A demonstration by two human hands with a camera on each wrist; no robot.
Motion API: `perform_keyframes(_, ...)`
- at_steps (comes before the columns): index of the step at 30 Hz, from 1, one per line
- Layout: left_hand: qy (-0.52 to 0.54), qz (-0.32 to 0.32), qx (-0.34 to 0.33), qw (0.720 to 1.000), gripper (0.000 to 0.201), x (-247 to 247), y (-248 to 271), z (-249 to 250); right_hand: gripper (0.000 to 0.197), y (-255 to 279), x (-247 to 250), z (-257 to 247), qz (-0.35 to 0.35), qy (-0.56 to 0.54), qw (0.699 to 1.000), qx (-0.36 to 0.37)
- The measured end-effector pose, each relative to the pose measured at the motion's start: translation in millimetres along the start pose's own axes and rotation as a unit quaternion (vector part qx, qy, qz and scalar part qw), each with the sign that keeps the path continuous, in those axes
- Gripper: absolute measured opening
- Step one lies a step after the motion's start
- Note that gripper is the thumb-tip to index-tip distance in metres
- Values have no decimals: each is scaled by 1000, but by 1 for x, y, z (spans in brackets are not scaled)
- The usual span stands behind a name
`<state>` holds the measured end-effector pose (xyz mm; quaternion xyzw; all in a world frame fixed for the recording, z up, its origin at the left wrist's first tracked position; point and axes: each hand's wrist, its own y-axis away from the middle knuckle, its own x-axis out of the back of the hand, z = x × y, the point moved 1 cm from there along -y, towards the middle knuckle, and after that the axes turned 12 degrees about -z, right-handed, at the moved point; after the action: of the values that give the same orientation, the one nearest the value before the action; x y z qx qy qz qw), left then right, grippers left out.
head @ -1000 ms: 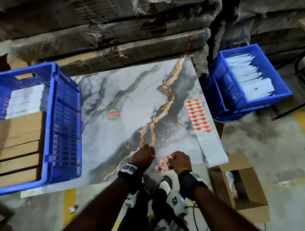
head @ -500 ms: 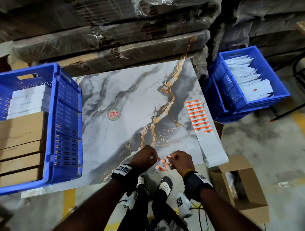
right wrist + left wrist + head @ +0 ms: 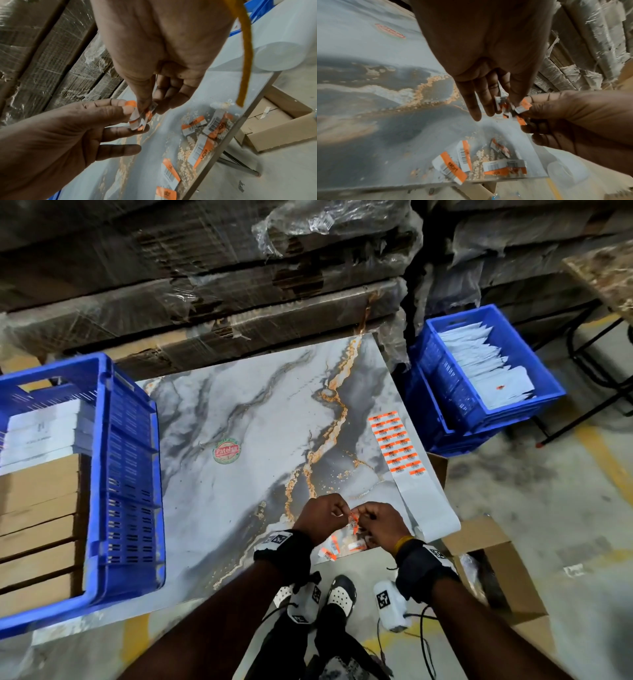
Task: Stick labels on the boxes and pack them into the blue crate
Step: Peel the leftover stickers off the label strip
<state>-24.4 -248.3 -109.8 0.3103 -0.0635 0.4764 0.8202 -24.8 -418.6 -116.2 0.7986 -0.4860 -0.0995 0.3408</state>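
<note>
Labels (image 3: 352, 520) pinched between left hand (image 3: 320, 517) and right hand (image 3: 380, 523) at six o'clock may tear or stick together if pulled unevenly.

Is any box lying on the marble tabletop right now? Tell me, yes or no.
No: the marble tabletop carries only the label sheet and loose labels; boxes sit in the left blue crate.

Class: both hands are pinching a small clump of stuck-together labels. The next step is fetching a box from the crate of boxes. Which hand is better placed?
Left. The crate of boxes stands on the left hand's side; the right hand would have to cross over, and can keep the labels.
</note>
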Motion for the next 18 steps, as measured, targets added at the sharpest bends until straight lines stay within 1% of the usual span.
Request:
perform_keyframes(5,29,-15,1,999,20,3,-4,9,10,15,2,0,22,-98,995,23)
perform_keyframes(9,118,-34,1,992,15,3,0,12,16,25,-1,-5,19,-146,988,41)
perform_keyframes(11,145,-21,13,989,14,4,0,7,19,27,-1,-4,34,-146,988,46)
perform_keyframes(12,150,-12,20,988,14,5,0,4,20,28,1,-2,60,-128,989,48)
perform_keyframes(13,153,-8,27,988,13,5,0,1,21,28,4,2,99,-85,991,44)
perform_keyframes(14,151,-10,35,988,12,6,1,-3,21,28,8,9,137,-21,990,32)
perform_keyframes(15,144,-15,38,989,11,6,2,-7,22,28,10,16,157,61,986,14)
perform_keyframes(16,134,-21,39,990,11,5,4,-11,22,28,9,24,152,136,979,-9)
perform_keyframes(18,119,-34,41,992,12,4,7,-20,21,25,1,41,111,230,966,-50)
